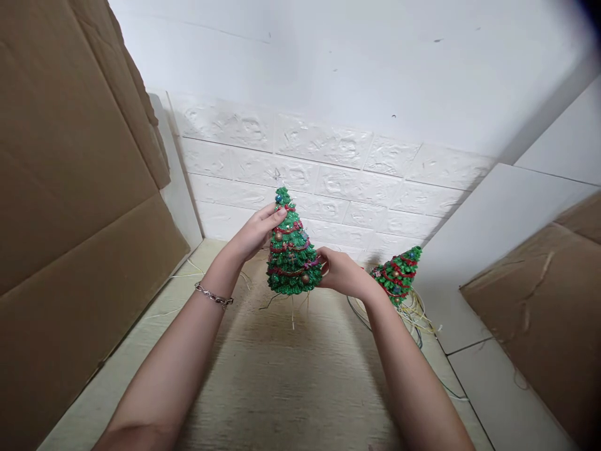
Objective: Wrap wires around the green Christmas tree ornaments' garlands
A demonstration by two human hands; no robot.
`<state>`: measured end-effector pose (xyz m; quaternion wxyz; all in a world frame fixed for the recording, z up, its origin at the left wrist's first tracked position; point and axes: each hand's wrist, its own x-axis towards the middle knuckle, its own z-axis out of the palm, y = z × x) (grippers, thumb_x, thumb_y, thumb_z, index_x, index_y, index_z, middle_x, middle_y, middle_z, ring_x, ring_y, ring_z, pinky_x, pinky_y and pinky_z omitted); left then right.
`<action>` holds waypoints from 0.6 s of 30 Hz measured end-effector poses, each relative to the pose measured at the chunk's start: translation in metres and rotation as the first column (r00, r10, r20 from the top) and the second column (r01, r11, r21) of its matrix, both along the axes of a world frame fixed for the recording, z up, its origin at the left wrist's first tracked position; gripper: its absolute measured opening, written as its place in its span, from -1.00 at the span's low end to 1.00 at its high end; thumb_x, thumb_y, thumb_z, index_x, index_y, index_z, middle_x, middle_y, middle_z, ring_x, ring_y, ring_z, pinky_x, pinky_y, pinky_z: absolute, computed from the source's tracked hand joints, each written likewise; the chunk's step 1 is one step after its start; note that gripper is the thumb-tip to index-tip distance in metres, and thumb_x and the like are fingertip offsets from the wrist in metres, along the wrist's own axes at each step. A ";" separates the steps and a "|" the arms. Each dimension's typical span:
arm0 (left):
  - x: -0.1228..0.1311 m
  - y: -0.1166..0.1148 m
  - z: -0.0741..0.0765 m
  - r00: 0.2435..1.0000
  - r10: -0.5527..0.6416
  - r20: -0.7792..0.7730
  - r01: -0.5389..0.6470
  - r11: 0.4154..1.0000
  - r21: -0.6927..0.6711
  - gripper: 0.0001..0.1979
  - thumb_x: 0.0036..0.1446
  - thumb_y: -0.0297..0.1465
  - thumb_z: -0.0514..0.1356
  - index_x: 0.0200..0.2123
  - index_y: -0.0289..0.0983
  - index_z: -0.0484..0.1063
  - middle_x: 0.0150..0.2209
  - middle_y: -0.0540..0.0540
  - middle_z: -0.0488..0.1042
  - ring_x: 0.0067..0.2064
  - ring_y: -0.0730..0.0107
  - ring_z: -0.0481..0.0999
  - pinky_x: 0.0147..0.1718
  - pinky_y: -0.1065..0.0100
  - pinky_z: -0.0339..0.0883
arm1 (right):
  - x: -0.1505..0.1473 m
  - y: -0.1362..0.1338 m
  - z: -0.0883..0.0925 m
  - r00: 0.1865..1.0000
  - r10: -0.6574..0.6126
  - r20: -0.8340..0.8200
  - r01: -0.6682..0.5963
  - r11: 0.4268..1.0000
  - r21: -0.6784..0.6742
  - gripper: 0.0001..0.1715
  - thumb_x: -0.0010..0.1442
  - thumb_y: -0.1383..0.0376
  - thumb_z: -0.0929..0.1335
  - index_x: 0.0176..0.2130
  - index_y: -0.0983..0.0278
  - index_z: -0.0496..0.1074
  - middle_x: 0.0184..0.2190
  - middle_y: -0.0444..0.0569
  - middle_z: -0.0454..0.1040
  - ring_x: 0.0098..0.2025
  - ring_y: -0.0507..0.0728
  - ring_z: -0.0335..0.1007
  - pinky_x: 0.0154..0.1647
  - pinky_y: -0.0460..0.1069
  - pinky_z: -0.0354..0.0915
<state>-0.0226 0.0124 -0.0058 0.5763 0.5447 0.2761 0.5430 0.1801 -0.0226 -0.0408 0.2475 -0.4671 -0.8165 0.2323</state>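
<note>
A small green Christmas tree (292, 254) with red garlands and little balls is held upright above the table, thin wires hanging from its base. My left hand (253, 235) grips its upper left side, fingertips near the top. My right hand (340, 272) pinches its lower right edge. A silver bracelet (213, 296) circles my left wrist.
A second small decorated tree (399, 275) leans at the right on a tangle of yellow and dark wires (416, 316). Cardboard sheets (70, 207) stand on the left, more cardboard (549, 307) on the right. A white brick-pattern wall (328, 169) closes the back of the pale wooden table (282, 382).
</note>
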 end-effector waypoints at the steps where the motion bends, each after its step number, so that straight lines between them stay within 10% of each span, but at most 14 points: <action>1: -0.002 0.001 0.000 1.000 -0.025 -0.012 0.025 0.999 -0.021 -0.58 -0.18 -0.13 0.38 -0.30 -0.27 0.45 -0.44 -0.04 0.44 -0.47 0.45 0.43 -0.58 0.48 0.26 | 0.001 0.001 -0.001 1.000 -0.024 -0.001 0.024 1.000 -0.001 -0.66 -0.08 0.32 0.43 -0.24 0.28 0.34 -0.33 -0.06 0.50 -0.36 0.06 0.38 -0.39 -0.07 0.22; 18: 0.012 0.015 -0.018 0.991 0.132 0.006 -0.132 0.991 0.003 -0.68 0.05 -0.13 0.22 -0.29 -0.28 0.44 -0.39 -0.07 0.47 -0.39 0.43 0.46 -0.41 0.43 0.33 | -0.004 -0.003 -0.001 0.962 -0.255 0.093 0.244 0.963 0.113 -0.62 -0.10 0.19 0.42 -0.33 0.23 0.19 -0.42 -0.04 0.45 -0.43 0.11 0.33 -0.50 -0.07 0.10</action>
